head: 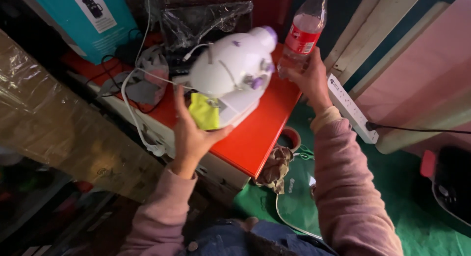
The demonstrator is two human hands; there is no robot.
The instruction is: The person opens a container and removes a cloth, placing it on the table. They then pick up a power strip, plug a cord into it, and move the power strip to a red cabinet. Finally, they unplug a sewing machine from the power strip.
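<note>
A small white sewing machine (235, 72) with purple knobs stands on a red tabletop (260, 133). A yellow-green cloth (205, 112) lies under its needle arm. My left hand (189, 133) reaches up from below, fingers spread, cupping the machine's base next to the cloth. My right hand (310, 79) grips the lower part of a clear plastic bottle (304, 33) with a red label, held upright beside the machine at the table's far right edge.
A white power strip (352, 109) with a black cable lies on the green floor covering (412, 197). A crumpled brown rag (277, 167) and scissors (304, 152) lie below the table. A teal box (93, 20), cords and plastic wrap sit behind the machine.
</note>
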